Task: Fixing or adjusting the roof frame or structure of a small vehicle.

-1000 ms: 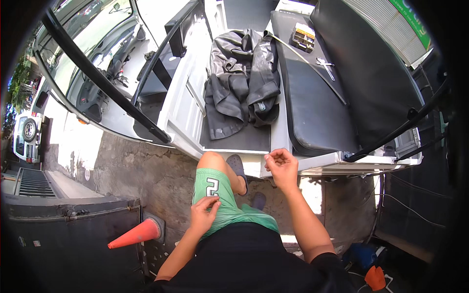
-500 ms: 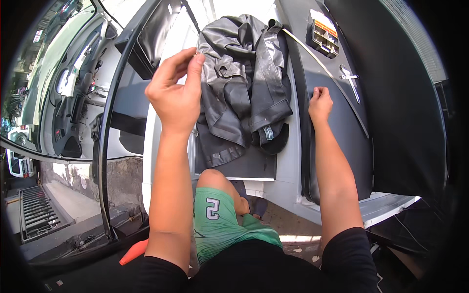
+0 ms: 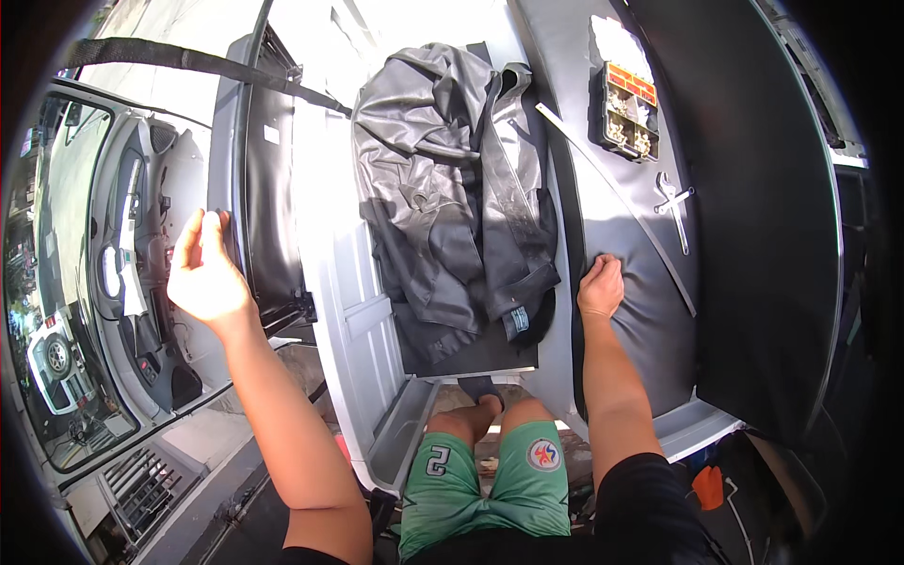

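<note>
My left hand [image 3: 207, 273] is raised beside a black padded backrest and rail [image 3: 268, 193], fingers pinched; what they hold, if anything, is too small to tell. Knuckles of my right hand [image 3: 600, 284] press into the black seat cushion [image 3: 637, 348], denting it, with the fingers curled and their contents hidden. A long pale flat strip [image 3: 617, 202] lies diagonally across that cushion, beside metal wrenches [image 3: 672, 209] and an open organizer box of small parts [image 3: 629, 113]. Crumpled black vinyl covering [image 3: 443, 179] fills the vehicle floor between the white side panels.
A white step sill [image 3: 452, 375] is below me, above my legs. A tall black seat back [image 3: 763, 264] stands right. At left are a cab with windshield and door [image 3: 146, 264], a black strap [image 3: 188, 64] and a metal grate [image 3: 141, 490]. An orange object [image 3: 706, 487] lies low at right.
I have moved up into the vehicle's rear opening. My left hand has moved left, away from the vinyl toward the backrest rail; my right hand now presses onto the seat cushion.
</note>
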The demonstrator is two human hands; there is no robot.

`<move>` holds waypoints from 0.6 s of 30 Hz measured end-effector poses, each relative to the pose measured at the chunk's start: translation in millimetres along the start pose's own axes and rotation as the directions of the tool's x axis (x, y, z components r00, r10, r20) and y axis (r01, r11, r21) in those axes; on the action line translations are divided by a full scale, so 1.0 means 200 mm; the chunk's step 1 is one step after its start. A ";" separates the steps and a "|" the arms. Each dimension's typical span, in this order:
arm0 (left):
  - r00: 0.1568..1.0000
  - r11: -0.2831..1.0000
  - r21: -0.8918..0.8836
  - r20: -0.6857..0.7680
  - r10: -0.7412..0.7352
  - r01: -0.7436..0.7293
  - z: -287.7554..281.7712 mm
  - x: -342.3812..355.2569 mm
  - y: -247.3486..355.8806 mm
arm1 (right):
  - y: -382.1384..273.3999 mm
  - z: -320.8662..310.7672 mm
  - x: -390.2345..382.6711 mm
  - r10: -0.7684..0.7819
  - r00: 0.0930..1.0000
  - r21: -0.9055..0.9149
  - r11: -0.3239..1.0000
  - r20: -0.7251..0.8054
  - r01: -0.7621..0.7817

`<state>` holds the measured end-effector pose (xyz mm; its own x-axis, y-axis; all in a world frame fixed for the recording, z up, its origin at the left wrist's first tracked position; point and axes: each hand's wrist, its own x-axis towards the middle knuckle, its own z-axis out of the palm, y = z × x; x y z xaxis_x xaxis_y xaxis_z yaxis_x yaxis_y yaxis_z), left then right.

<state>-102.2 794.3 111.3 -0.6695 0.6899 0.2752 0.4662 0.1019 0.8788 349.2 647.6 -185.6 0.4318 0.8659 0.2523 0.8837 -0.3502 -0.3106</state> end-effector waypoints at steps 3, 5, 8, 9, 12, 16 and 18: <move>0.998 0.994 0.095 0.026 0.050 -0.052 0.02 -0.02 0.03 | 0.01 0.00 0.01 -0.004 1.000 -0.014 1.000 0.013 0.004; 0.997 1.000 -0.026 0.071 -0.011 0.013 0.03 -0.03 0.04 | 0.01 -0.02 0.02 0.019 0.999 -0.010 1.000 0.036 -0.019; 0.989 1.000 -0.010 0.147 0.001 0.001 0.01 -0.03 0.05 | -0.02 -0.07 0.04 0.076 0.990 0.006 0.997 0.118 -0.077; 0.991 0.998 -0.060 0.135 -0.026 0.034 0.01 -0.03 0.05 | -0.03 -0.10 0.06 0.110 0.977 0.027 0.993 0.180 -0.117; 0.984 0.998 -0.007 0.170 -0.061 0.063 -0.01 -0.02 0.05 | -0.03 -0.17 0.17 0.221 0.940 0.129 0.957 0.260 -0.261; 0.979 0.999 0.045 0.206 -0.008 -0.001 0.02 -0.06 0.07 | 0.10 -0.20 0.51 0.193 0.972 0.195 0.956 0.137 -0.218; 0.977 0.994 0.062 0.186 -0.099 0.089 0.05 -0.09 0.08 | 0.17 -0.19 0.65 0.243 0.947 0.076 0.962 0.212 -0.264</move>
<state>-76.9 790.6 117.5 -0.5927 0.7980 0.1095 0.4402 0.2071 0.8737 442.5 735.4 -127.3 0.5848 0.8106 -0.0311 0.7223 -0.5378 -0.4348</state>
